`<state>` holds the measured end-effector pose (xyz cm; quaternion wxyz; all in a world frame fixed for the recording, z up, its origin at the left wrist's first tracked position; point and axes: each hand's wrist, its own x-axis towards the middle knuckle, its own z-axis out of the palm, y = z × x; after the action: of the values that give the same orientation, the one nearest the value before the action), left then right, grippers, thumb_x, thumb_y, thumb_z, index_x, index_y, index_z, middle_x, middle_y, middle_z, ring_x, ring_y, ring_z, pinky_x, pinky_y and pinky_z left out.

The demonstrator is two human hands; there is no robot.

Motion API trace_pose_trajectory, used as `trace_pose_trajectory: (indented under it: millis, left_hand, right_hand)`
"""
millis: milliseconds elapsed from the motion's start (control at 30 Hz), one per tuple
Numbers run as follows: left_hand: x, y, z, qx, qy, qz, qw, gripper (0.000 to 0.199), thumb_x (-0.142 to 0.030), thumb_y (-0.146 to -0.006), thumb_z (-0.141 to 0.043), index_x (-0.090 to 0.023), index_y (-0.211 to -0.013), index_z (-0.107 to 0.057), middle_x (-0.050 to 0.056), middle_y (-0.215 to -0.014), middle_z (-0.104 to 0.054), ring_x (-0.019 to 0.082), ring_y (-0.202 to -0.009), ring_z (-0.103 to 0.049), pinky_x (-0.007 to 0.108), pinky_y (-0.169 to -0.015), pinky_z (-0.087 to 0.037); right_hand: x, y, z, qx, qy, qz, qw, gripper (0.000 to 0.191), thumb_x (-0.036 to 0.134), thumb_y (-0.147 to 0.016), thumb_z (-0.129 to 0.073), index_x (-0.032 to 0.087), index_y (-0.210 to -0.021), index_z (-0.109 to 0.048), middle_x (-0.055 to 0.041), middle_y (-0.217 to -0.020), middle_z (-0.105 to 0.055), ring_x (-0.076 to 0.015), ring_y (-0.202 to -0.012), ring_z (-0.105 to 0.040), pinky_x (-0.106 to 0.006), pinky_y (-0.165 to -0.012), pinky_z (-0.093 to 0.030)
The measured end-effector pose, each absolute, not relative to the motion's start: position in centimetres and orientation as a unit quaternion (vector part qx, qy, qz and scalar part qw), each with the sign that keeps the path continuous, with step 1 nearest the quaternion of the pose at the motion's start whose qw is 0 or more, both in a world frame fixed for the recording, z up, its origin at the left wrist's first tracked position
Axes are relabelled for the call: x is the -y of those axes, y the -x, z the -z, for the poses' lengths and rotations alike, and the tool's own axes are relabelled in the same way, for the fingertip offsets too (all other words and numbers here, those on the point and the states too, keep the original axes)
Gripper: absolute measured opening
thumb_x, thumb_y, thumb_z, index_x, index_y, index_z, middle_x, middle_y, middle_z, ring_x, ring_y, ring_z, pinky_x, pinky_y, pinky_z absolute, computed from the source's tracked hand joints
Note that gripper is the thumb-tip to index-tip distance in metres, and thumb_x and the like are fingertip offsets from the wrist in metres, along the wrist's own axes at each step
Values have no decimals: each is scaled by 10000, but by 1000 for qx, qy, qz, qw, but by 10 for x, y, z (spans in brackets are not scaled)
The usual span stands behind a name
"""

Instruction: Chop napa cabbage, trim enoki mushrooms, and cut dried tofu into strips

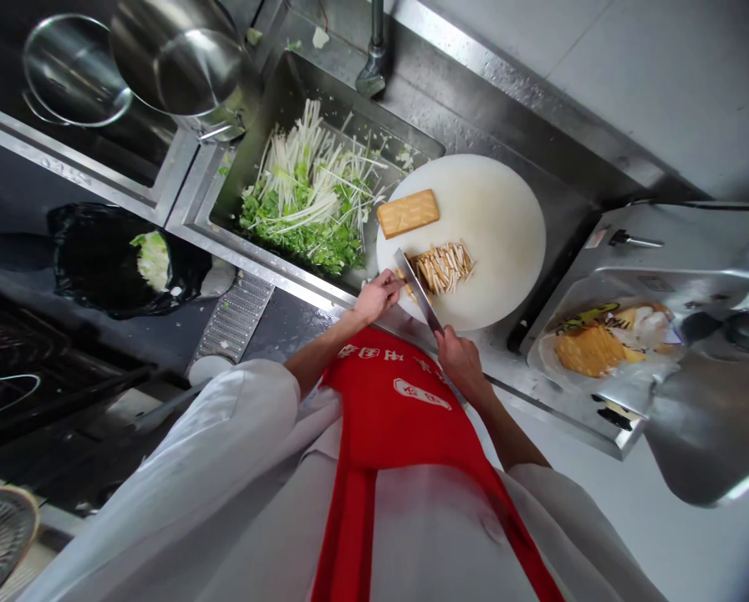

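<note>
In the head view, my right hand [460,358] is closed round the handle of a kitchen knife [420,293], whose blade slants across a round white cutting board [506,217]. My left hand [379,296] lies at the board's near left edge, fingers bent and pressed on a small piece of brown dried tofu [405,283] beside the blade. On the blade's other side is a heap of thin tofu strips [446,267]. A whole, scored tofu block [409,213] rests farther back on the board.
Left of the board, a sink basin [230,188] holds cut green and white vegetables [315,192] under a faucet [372,75]. Steel pots [180,67] stand farther left. Below them is a black-lined bin [99,259]. At right, a clear container [543,351] holds more tofu pieces [591,349].
</note>
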<state>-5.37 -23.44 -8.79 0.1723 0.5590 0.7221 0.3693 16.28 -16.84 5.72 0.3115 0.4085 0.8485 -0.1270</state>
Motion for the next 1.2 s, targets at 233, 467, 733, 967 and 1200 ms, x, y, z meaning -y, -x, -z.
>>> trace_pose_trajectory:
  millis: [233,467,733,967,1200]
  left_hand:
    - [233,55,91,-721,-558,-375,168,306,-251,-1002,-499,-238,-1163,-760,81,-1080,-662,156,-810,-659,270,-698,-538]
    - [234,55,95,-708,-561,-400,155,280,-238,-1007,-506,-232,-1136,-755,71,-1049,-653,139,-791,-653,250,-702,-544]
    - [235,55,93,-699,-578,-406,114,273,-235,-1023,-497,-197,-1137,-743,73,-1023,-632,126,-804,-646,226,-710,-536]
    - [229,55,96,-711,-580,-372,138,282,-232,-1013,-487,-200,-1092,-756,79,-1039,-646,139,-801,-650,249,-706,-533]
    - [231,57,90,-712,-581,-365,153,274,-223,-1012,-491,-193,-1067,-757,85,-1046,-665,142,-817,-655,238,-693,-518]
  right_hand:
    - [165,-165,-46,-853,-408,125,301,364,368,-1132,-298,163,-1216,-588,-143,-966,-767,-247,-852,-725,-290,-708,-373]
    - [156,-192,-46,-861,-405,127,281,342,374,-1128,-334,165,-1155,-604,-118,-912,-767,-237,-816,-706,-290,-676,-325]
    - [168,-171,-56,-858,-405,124,291,340,359,-1133,-318,160,-1175,-590,-124,-911,-764,-226,-797,-707,-291,-676,-315]
    - [167,-172,-58,-854,-404,127,302,339,361,-1133,-315,168,-1186,-589,-129,-932,-772,-237,-820,-722,-295,-674,-327]
    - [167,-154,-49,-846,-415,150,298,353,344,-1129,-321,135,-1200,-598,-157,-975,-771,-257,-891,-728,-297,-711,-370]
